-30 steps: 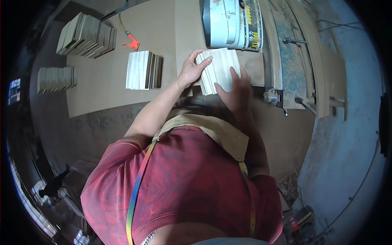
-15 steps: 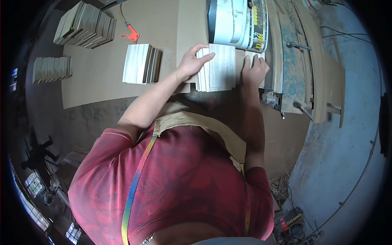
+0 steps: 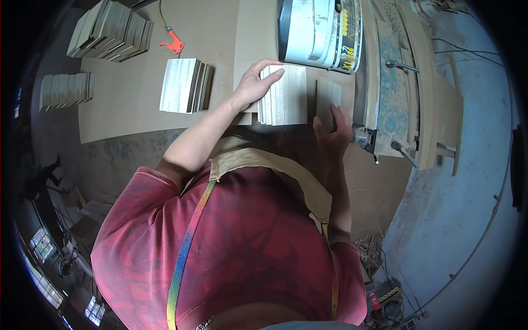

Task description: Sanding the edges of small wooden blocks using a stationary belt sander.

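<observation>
With our left hand spread flat on the stack just before the machine, our right hand slides one board, fingers together on it, toward the machine, best kept flat and square

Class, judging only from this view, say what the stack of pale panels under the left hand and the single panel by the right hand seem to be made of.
Stack of panels under the left hand: probably wood or veneered board, matt, with faint grain streaks and thin layered edges. Single panel at the right hand: likely the same board, duller brown; its grain is too blurred to confirm.
</observation>
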`<state>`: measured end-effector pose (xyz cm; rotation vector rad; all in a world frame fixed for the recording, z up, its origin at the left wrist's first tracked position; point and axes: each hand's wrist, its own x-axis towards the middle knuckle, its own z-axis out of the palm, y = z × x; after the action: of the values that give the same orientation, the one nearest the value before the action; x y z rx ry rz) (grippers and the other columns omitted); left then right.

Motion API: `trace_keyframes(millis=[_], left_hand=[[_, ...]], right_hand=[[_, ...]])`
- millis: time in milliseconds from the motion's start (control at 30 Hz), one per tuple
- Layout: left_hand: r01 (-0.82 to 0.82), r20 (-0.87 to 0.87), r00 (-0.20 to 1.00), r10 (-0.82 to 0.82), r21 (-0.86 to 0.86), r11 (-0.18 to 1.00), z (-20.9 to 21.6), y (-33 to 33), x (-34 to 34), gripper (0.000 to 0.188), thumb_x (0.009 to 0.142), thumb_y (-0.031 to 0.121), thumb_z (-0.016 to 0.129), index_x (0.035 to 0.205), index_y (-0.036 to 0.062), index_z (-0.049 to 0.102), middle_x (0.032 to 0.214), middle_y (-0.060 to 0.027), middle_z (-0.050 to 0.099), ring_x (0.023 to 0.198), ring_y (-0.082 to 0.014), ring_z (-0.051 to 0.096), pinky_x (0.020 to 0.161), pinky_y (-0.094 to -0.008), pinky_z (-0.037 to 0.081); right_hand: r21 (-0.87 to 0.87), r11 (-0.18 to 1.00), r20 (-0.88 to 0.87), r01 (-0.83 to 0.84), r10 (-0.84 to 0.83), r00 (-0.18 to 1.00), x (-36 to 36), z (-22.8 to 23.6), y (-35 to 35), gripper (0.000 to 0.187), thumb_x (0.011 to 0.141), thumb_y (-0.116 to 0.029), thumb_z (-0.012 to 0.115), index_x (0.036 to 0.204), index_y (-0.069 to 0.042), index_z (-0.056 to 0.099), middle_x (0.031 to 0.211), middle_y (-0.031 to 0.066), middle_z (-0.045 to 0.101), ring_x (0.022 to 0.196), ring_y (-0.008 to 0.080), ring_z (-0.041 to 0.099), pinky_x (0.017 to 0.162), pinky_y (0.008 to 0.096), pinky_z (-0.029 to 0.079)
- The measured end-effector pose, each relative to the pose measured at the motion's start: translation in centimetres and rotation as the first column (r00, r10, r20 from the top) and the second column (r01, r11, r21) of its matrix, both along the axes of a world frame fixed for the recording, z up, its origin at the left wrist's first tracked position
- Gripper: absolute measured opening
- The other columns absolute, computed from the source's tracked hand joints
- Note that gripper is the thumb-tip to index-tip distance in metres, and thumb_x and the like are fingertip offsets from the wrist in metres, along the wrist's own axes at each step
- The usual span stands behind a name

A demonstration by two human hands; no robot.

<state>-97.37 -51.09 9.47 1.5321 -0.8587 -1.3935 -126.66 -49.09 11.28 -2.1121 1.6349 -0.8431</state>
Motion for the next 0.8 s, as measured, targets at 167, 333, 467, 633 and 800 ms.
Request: trace_keyframes(millis=[167, 333, 467, 633, 800], left_hand=[[-0.02, -0.228, 0.973, 0.024, 0.019, 1.0, -1.4, -0.4, 0.6, 0.041, 0.106, 0.03, 0.074, 0.143, 0.0109, 0.068, 0.138, -0.0167, 0.065, 0.125, -0.026, 0.065, 0.109, -0.0411, 0.054], [-0.16, -0.354, 0.918, 0.178, 0.079, 0.984, -2.1, 0.3, 1.1, 0.043, 0.107, 0.021, 0.073, 0.148, 0.009, 0.064, 0.139, -0.0165, 0.064, 0.12, -0.0225, 0.066, 0.104, -0.039, 0.056], [0.121, -0.174, 0.974, -0.141, -0.121, 0.985, -1.5, 0.6, 1.8, 0.046, 0.106, 0.018, 0.074, 0.15, 0.009, 0.062, 0.14, -0.0177, 0.065, 0.119, -0.0217, 0.067, 0.102, -0.0389, 0.058], [0.099, -0.23, 0.969, -0.092, 0.017, 0.995, -0.5, 0.3, 1.7, 0.045, 0.103, 0.019, 0.078, 0.146, 0.0111, 0.065, 0.136, -0.0175, 0.068, 0.119, -0.0217, 0.068, 0.102, -0.0388, 0.058], [-0.019, -0.096, 0.995, 0.027, 0.086, 0.996, 0.4, 0.0, 0.1, 0.042, 0.102, 0.022, 0.081, 0.14, 0.0121, 0.068, 0.133, -0.0164, 0.07, 0.117, -0.0213, 0.069, 0.098, -0.0365, 0.059]], right_hand=[[-0.143, 0.974, 0.128, -0.174, 0.193, 0.973, 5.6, 1.0, 0.9, 0.064, 0.079, -0.02, 0.093, 0.138, -0.003, 0.073, 0.144, 0.0223, 0.066, 0.124, 0.0401, 0.067, 0.105, 0.0473, 0.056], [-0.131, 0.98, 0.141, -0.149, 0.167, 0.976, 7.0, 1.9, 1.4, 0.061, 0.082, -0.018, 0.092, 0.138, -0.002, 0.073, 0.145, 0.0219, 0.066, 0.124, 0.041, 0.067, 0.106, 0.0483, 0.057], [-0.072, 0.997, 0.033, 0.039, -0.037, 0.999, 0.9, -1.3, 1.1, 0.057, 0.087, -0.022, 0.09, 0.136, -0.001, 0.073, 0.146, 0.0241, 0.064, 0.129, 0.0457, 0.065, 0.108, 0.051, 0.055], [-0.398, 0.916, -0.288, -0.045, -0.079, 0.954, -1.9, -8.6, -3.8, 0.049, 0.096, -0.027, 0.08, 0.136, 0.001, 0.073, 0.142, 0.027, 0.065, 0.133, 0.0482, 0.061, 0.113, 0.0509, 0.052], [-0.133, 0.981, -0.168, 0.14, -0.161, 0.973, 2.3, -6.9, -10.0, 0.054, 0.097, -0.026, 0.077, 0.142, 0.003, 0.068, 0.143, 0.03, 0.063, 0.131, 0.0509, 0.06, 0.112, 0.0553, 0.052]])
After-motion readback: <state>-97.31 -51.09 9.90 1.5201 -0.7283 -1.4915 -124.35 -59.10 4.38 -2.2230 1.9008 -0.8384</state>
